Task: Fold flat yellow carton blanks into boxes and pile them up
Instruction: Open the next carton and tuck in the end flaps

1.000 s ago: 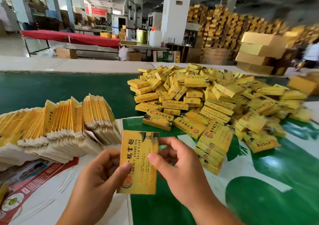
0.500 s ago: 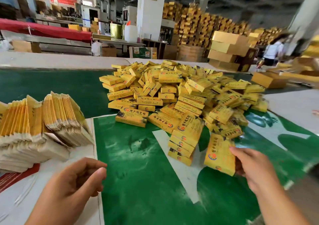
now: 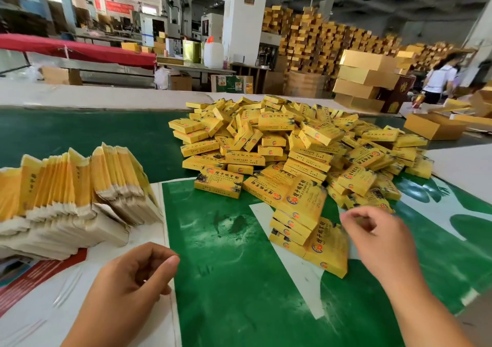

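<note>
so the folded yellow cardboard box [image 3: 328, 250] just got dropped at the pile's [image 3: 300, 147] near edge, right hand [image 3: 372, 236] and left hand [image 3: 133, 280] both empty, fingers loosely curled, next blank's up

Bright daylight is filling the hall and coming mostly from the far left, where the windows are glowing white. The green bench [image 3: 221, 280] is shining a little near the middle. Soft, faint shadows are lying under the hands. The right hand [image 3: 372, 240] is looking smeared, most of all at its fingers. The left hand [image 3: 133, 274] is looking sharper. The wide lens is bending the pillar [image 3: 243, 16] and the edges outward. The far boxes [image 3: 319, 37] are looking soft and hazy.
</note>
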`<state>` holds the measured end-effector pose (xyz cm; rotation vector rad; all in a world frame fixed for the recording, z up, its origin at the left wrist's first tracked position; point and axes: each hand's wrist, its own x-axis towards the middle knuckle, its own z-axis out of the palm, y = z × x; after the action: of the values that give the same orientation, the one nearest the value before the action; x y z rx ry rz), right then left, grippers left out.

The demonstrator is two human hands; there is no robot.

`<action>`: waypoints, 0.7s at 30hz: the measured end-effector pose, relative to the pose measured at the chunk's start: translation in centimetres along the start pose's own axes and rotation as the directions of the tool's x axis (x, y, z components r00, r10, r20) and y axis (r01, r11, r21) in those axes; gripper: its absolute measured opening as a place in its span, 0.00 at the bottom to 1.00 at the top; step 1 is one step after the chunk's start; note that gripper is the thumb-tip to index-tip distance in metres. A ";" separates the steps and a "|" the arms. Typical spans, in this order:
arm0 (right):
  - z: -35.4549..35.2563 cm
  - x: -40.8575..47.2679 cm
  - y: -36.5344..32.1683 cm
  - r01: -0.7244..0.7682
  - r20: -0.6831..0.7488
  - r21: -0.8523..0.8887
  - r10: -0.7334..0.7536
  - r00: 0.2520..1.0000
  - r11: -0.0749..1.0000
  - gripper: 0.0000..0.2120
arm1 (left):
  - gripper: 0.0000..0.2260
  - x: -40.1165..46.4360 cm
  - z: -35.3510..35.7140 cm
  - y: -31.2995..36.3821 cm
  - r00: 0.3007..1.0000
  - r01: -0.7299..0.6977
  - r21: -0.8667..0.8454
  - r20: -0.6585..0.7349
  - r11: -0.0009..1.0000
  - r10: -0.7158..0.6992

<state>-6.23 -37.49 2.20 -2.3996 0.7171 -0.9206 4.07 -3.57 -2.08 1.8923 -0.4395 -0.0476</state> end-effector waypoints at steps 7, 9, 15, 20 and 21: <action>6.5 -3.2 -13.7 0.356 0.244 0.393 -0.469 0.849 0.848 0.10 | 0.10 0.2 -0.1 -0.6 0.969 0.017 -0.015 -0.247 1.000 -0.020; 10.9 -3.2 -16.5 0.332 0.369 0.358 -0.459 0.808 0.873 0.10 | 0.10 0.3 -0.4 -0.8 0.942 0.032 -0.038 -0.334 0.999 -0.043; 21.0 -1.4 -19.9 0.304 0.629 0.245 -0.389 0.673 0.921 0.38 | 0.12 0.4 -0.9 -0.7 0.890 0.015 -0.025 -0.454 1.000 -0.025; 23.0 -1.9 -19.2 0.362 0.588 0.291 -0.464 0.663 0.886 0.26 | 0.11 0.5 -0.9 -0.5 0.886 -0.010 -0.060 -0.463 0.998 -0.019; 22.9 -2.1 -18.8 0.381 0.543 0.304 -0.488 0.684 0.873 0.24 | 0.11 0.5 -0.9 -0.5 0.883 -0.014 -0.074 -0.469 0.997 -0.023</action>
<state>14.34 -16.63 -3.00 -2.5293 -0.1913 -0.2811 4.91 -2.77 -2.10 1.7550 -0.0964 0.3829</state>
